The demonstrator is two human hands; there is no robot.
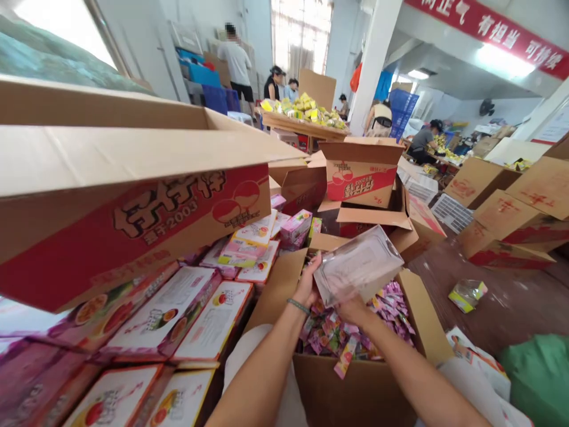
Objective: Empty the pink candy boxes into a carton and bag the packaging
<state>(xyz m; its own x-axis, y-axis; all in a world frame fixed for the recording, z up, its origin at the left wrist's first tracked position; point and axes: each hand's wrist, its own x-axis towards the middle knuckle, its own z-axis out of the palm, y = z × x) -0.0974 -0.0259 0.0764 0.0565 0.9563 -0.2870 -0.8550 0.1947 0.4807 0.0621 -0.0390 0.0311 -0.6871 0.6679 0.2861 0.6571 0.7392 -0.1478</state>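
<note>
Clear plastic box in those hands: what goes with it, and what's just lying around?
In use, it seems:
- clear rectangular plastic box, in the left hand, right hand against it
- small pink-purple wrapped packets
- open brown cardboard box holding them

Probably just lying about:
- clear container with green edging, on the floor
- green bag
- white slatted crate

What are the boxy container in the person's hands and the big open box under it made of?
The container looks like thin, glossy clear plastic: it shows highlights and you can partly see through it. The open box seems to be cardboard, matte and plain brown, with creased, folded-out flaps.
</note>
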